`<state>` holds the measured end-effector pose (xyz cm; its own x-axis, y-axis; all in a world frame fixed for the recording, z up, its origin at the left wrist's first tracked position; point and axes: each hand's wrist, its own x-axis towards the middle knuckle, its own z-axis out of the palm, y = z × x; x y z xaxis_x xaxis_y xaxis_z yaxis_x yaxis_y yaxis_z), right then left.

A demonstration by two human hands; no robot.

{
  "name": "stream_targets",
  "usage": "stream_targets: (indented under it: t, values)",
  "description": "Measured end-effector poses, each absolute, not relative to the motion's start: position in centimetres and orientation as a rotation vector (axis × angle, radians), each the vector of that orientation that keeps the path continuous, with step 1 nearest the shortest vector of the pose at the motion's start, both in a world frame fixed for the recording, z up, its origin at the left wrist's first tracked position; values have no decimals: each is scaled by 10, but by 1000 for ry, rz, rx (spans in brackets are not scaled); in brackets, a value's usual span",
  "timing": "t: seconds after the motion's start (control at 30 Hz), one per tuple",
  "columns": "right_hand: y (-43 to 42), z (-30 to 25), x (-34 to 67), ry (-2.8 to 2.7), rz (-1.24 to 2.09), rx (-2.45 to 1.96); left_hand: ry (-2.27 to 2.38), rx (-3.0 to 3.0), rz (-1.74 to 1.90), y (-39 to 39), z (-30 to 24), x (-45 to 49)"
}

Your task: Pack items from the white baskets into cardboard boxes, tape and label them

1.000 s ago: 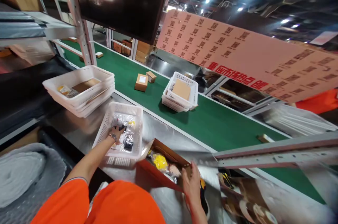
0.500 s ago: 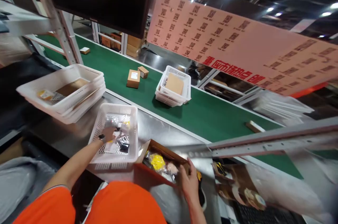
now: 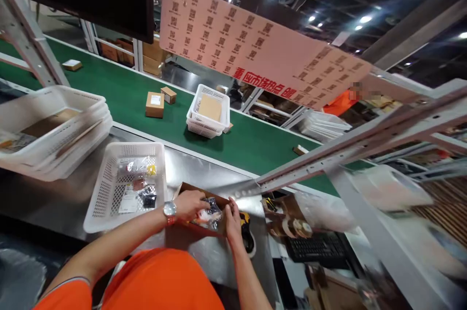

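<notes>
My left hand (image 3: 190,205), wearing a watch, reaches into an open cardboard box (image 3: 187,186) at the bench's front. Its fingers are curled at a clear plastic packet (image 3: 212,216) inside; the fingertips are partly hidden. My right hand (image 3: 232,220) grips the box's right end, thumb and fingers at the wall. Left of the box stands a white perforated basket (image 3: 98,198). In it lie several small bagged items, including a black packet (image 3: 148,197) and a white one (image 3: 128,201). A black and yellow tape dispenser or similar tool (image 3: 247,237) sits just right of my right hand.
Stacked white baskets (image 3: 73,147) stand at the left. Behind the bench runs a green conveyor (image 3: 127,98) carrying small cartons (image 3: 154,105) and another basket pair (image 3: 206,130). A metal frame bar (image 3: 302,159) crosses at right, above a keyboard (image 3: 317,250).
My left hand has moved from the white basket rightward into the cardboard box. My right hand stays at the box's right end. The whole view has swung to the right.
</notes>
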<state>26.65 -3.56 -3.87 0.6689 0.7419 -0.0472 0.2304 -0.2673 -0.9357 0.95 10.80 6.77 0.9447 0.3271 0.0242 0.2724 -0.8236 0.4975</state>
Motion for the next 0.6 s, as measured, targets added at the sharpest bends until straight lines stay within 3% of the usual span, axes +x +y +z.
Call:
stream_targets:
  t: [0.13, 0.23, 0.43, 0.53, 0.6]
  values:
    - [-33, -38, 261, -710, 576, -1805, 602, 2611, -216, 84, 45, 69]
    - [-36, -30, 257, -836, 400, -1818, 515, 2587, -264, 80, 36, 79]
    - [-47, -2, 249, -1389, 82, -1728, 383, 2423, 219, 113, 52, 22]
    - [-48, -2, 247, -1448, 99, -1740, 775, 2350, 406, 155, 52, -40]
    - [-46, -11, 248, -1394, 121, -1796, 1215, 2289, 314, 183, 45, -85]
